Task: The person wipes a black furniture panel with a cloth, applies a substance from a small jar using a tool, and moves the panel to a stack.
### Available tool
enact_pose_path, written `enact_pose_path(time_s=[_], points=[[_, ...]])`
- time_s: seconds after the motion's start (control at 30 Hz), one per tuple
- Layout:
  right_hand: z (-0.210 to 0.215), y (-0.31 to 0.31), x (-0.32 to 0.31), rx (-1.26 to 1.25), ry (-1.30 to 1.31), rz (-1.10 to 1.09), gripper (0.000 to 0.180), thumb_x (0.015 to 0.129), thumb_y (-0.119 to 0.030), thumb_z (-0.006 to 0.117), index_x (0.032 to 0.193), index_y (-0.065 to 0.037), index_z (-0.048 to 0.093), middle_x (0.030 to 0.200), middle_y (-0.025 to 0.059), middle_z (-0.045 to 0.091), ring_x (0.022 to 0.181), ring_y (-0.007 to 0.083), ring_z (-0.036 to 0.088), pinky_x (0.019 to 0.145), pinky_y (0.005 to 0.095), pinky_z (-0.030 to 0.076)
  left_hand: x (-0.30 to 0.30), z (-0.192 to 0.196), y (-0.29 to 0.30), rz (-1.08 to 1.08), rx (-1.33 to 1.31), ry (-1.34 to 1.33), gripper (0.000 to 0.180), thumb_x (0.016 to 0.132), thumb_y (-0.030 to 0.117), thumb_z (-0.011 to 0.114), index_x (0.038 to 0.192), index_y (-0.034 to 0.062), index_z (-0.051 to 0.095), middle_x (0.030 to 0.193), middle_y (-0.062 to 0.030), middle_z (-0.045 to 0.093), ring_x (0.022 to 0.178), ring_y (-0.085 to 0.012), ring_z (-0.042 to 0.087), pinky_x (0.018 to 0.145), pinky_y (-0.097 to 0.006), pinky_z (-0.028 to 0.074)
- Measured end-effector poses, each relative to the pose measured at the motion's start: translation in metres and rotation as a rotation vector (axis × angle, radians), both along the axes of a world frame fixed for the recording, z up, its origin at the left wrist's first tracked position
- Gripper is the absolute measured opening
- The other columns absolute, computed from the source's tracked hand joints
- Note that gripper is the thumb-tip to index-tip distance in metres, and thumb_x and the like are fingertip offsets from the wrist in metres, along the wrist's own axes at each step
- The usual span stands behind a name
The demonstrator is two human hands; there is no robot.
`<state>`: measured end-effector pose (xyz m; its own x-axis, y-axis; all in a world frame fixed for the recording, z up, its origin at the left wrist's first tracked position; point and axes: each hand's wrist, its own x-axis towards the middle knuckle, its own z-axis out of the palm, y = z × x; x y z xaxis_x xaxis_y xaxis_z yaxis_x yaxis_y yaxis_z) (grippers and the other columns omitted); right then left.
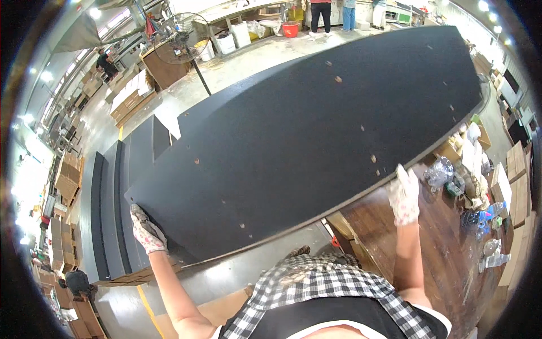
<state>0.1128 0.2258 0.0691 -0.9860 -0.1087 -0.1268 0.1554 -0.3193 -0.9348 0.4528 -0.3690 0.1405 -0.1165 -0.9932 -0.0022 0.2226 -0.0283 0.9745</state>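
Observation:
A large black panel [316, 130] stretches across the view, with small pale marks and holes on its face. My left hand [149, 230], in a white glove with a reddish pattern, closes on its near left corner. A dark grey patch shows at that glove's fingers; whether it is dirt or a cloth I cannot tell. My right hand [404, 198], in a similar glove, is at the panel's near long edge with fingers stretched out, slightly blurred. The panel's underside is hidden. Beyond my left hand lie more dark panels [101, 214] in a stack.
A brown wood-grain table [435, 254] is at my right, with plastic bottles [490, 217] and crumpled clear plastic [439, 172] along its far side. A standing fan [179, 39] rises behind the panel. Cardboard stacks [516, 186] line the right. Other people stand at the back.

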Motion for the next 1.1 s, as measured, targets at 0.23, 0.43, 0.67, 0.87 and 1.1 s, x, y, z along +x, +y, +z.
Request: enact_pose_path(time_s=[0.23, 0.43, 0.67, 0.87, 1.1], points=[[0.075, -0.137, -0.09, -0.109, 0.0, 0.123, 0.021, 0.089, -0.018, 0.063, 0.105, -0.005, 0.056, 0.097, 0.011, 0.066, 0.076, 0.0254, 0.068, 0.059, 0.0398, 0.057, -0.041, 0.025, -0.047, -0.134, 0.052, 0.091, 0.042, 0.099, 0.03, 0.047, 0.125, -0.0011, 0.057, 0.12, -0.0116, 0.063, 0.11, -0.0182, 0.058, 0.096, -0.027, 0.043], [0.043, -0.151, -0.16, 0.133, -0.196, 0.17, 0.03, 0.089, -0.029, 0.066, 0.089, -0.006, 0.048, 0.07, 0.0193, 0.061, 0.048, 0.0284, 0.062, 0.042, 0.0375, 0.05, -0.069, 0.04, -0.065, -0.332, -0.09, -0.741, 0.033, 0.101, 0.017, 0.036, 0.128, 0.0076, 0.052, 0.12, -0.0171, 0.061, 0.104, -0.0291, 0.06, 0.092, -0.034, 0.045], [0.04, -0.13, -0.219, 0.198, -0.25, 0.108, 0.039, 0.09, -0.041, 0.064, 0.083, -0.007, 0.046, 0.063, 0.0173, 0.058, 0.043, 0.0237, 0.056, 0.035, 0.0302, 0.041, -0.163, 0.074, -0.013, -0.463, -0.327, -1.21, 0.049, 0.101, 0.035, 0.039, 0.139, 0.0058, 0.045, 0.138, -0.0105, 0.051, 0.129, -0.0186, 0.044, 0.109, -0.031, 0.03], [0.047, -0.118, -0.261, 0.123, -0.286, 0.086, 0.043, 0.09, -0.042, 0.064, 0.069, -0.015, 0.04, 0.049, -0.002, 0.04, 0.037, 0.0083, 0.034, 0.035, 0.0227, 0.023, -0.217, 0.051, -0.043, -0.489, -0.876, -1.297, 0.027, 0.102, 0.025, 0.032, 0.104, 0.0061, 0.052, 0.096, -0.0117, 0.058, 0.093, -0.0235, 0.055, 0.084, -0.033, 0.042], [0.027, -0.049, -0.324, 0.322, -0.201, 0.222, 0.038, 0.094, -0.047, 0.055, 0.075, -0.015, 0.047, 0.063, -0.0016, 0.039, 0.051, 0.0121, 0.034, 0.046, 0.0261, 0.026, -0.208, 0.011, -0.113, -0.415, -0.693, -1.251, 0.042, 0.096, 0.028, 0.046, 0.126, 0.0004, 0.054, 0.114, -0.0213, 0.062, 0.108, -0.0329, 0.059, 0.09, -0.036, 0.045]])
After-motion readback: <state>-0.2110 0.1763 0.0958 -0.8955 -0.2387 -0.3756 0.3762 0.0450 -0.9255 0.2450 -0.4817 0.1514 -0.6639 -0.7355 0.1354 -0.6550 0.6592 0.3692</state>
